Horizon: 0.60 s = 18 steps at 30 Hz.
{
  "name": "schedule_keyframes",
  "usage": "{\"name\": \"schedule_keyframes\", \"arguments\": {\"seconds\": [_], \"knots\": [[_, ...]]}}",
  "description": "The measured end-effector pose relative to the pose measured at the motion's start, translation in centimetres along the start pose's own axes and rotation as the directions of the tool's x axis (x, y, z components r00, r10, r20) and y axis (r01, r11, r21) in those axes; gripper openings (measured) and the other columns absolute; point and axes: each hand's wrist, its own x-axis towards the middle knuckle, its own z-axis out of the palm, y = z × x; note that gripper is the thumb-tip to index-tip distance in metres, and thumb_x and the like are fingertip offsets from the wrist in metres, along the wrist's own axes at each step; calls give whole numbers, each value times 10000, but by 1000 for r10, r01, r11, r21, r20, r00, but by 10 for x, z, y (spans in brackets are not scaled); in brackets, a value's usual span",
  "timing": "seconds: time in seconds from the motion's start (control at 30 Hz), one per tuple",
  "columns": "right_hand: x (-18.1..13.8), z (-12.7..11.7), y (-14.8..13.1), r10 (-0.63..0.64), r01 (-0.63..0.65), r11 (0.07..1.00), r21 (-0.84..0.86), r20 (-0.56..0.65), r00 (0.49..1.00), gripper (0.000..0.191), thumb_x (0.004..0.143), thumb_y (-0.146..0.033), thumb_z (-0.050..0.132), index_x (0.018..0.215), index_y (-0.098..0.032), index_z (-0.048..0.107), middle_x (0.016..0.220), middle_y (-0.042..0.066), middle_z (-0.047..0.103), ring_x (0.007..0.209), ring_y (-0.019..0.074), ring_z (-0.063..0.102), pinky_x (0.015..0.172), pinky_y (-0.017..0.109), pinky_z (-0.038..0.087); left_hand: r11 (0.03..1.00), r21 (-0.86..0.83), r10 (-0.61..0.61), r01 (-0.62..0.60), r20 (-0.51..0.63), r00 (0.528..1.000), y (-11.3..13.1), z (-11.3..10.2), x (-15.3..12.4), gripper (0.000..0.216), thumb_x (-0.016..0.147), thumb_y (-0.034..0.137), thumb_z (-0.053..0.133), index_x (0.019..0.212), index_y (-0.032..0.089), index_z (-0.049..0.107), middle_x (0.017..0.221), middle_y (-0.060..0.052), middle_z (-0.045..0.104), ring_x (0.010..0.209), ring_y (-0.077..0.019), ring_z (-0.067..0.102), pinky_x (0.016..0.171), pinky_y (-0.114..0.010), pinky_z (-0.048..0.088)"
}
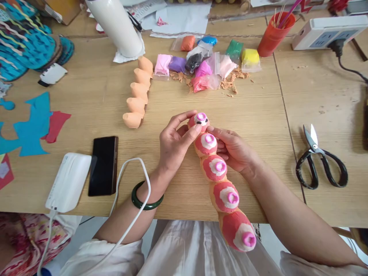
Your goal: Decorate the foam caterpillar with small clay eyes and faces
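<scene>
Between my hands is an egg-carton strip [216, 168] with several bumps, coated in red and white clay, each topped with a pink ring. The far bump also carries small black pieces on its white patch. My left hand [176, 136] is closed around that far bump, its thumb pressing at a black piece. On the other side my right hand [231, 147] grips the strip near the first two bumps, some fingers hidden beneath it. The strip slants toward my lap, its near end past the table edge. A plain orange egg-carton strip [139, 93] lies farther left.
Bagged coloured clay [201, 69] and brown crumbs lie at the back. Around them stand a white bottle [115, 28] and a red cup [276, 34]. Scissors [316, 153] lie open at right. A phone [102, 165] and a white power bank [68, 182] are left; its cable crosses my left forearm.
</scene>
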Motion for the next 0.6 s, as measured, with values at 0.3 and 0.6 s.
{"name": "schedule_keyframes", "arguments": {"seconds": [0.3,0.6], "knots": [[-2,4,0,-5,6,1000,-27,5,1000,493,708,-450,945,710,-200,520,547,-130,260,464,27,155,383,185,96,994,109,21,-22,14,1000,-2,-2,0,448,871,529,812,1202,249,701,1249,-68,779,1100,-234,783,971,-348,647],[-2,5,0,-3,3,1000,-18,7,1000,476,731,-435,934,706,-194,523,552,-127,261,468,26,150,380,179,95,993,110,31,-33,20,999,-2,-4,0,422,883,496,805,1202,240,701,1234,-71,778,1079,-235,786,964,-354,647]]}}
